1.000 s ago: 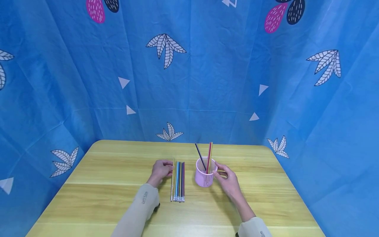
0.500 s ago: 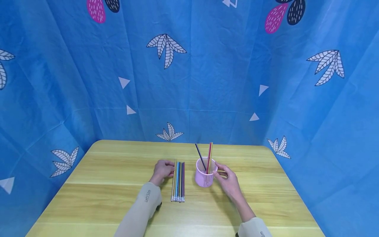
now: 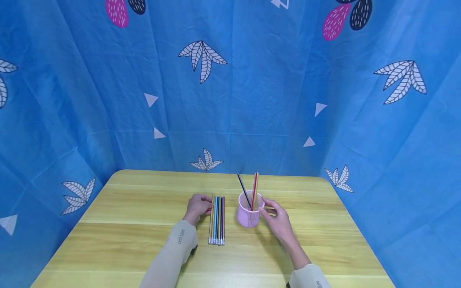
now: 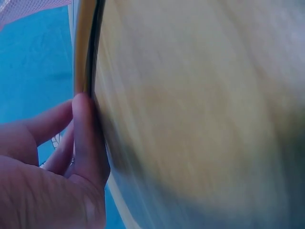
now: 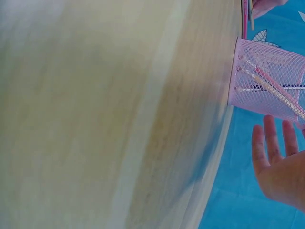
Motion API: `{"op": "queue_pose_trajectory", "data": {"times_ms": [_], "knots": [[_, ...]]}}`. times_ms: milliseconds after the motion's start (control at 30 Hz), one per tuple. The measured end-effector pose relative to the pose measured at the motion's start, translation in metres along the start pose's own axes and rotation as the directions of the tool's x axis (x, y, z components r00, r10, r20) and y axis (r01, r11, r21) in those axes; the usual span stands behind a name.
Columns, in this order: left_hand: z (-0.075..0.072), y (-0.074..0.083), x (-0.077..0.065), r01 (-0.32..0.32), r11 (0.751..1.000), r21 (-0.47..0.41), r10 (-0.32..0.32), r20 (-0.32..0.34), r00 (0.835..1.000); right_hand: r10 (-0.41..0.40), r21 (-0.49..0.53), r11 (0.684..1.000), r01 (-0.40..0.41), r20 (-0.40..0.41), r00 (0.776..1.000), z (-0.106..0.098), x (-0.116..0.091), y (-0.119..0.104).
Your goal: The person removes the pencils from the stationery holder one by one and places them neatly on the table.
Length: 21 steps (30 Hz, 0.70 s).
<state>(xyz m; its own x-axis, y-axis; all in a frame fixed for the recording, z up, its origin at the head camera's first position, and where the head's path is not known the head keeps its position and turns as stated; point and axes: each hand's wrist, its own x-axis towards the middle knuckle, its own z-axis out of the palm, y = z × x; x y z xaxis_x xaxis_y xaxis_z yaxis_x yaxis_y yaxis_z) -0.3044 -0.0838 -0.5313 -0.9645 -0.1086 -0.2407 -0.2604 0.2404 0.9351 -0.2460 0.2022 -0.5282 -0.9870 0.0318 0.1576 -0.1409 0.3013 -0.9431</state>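
Observation:
My left hand [image 3: 199,207] pinches the upper part of a yellow pencil [image 4: 85,45] between thumb and finger. That pencil lies at the left edge of a row of several pencils [image 3: 218,222], blue, dark and purple among them, eraser ends toward me. To the right stands a pink mesh pencil cup [image 3: 247,218] with a dark, a red and a yellow pencil upright or leaning in it. My right hand [image 3: 278,220] is at the cup's right side, thumb and index finger touching the rim. In the right wrist view its other fingers [image 5: 270,138] are extended beside the mesh.
The wooden table [image 3: 137,224] spreads around both hands. Blue patterned cloth [image 3: 266,100] hangs behind it and along both sides.
My left hand has shifted slightly right, bringing the yellow pencil against the row's left side; over the last half second it hardly moves. The right hand and the cup have stayed put.

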Motion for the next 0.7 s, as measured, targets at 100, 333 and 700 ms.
{"op": "queue_pose_trajectory", "data": {"times_ms": [100, 333, 700], "knots": [[0.0005, -0.0001, 0.0003, -0.003, 1.000, 0.006, 0.003, 0.002, 1.000, 0.000, 0.002, 1.000, 0.000, 0.000, 1.000, -0.0001, 0.0005, 0.0005], [0.0016, -0.0013, 0.0030, 0.006, 1.000, 0.017, -0.005, -0.015, 1.000, 0.004, -0.005, 1.000, -0.004, 0.007, 1.000, 0.0002, 0.0001, -0.0003], [0.0038, -0.0029, 0.0048, 0.017, 0.999, 0.036, -0.015, -0.045, 0.999, 0.006, -0.004, 1.000, -0.006, 0.000, 1.000, 0.0004, -0.0008, -0.0021]]}}
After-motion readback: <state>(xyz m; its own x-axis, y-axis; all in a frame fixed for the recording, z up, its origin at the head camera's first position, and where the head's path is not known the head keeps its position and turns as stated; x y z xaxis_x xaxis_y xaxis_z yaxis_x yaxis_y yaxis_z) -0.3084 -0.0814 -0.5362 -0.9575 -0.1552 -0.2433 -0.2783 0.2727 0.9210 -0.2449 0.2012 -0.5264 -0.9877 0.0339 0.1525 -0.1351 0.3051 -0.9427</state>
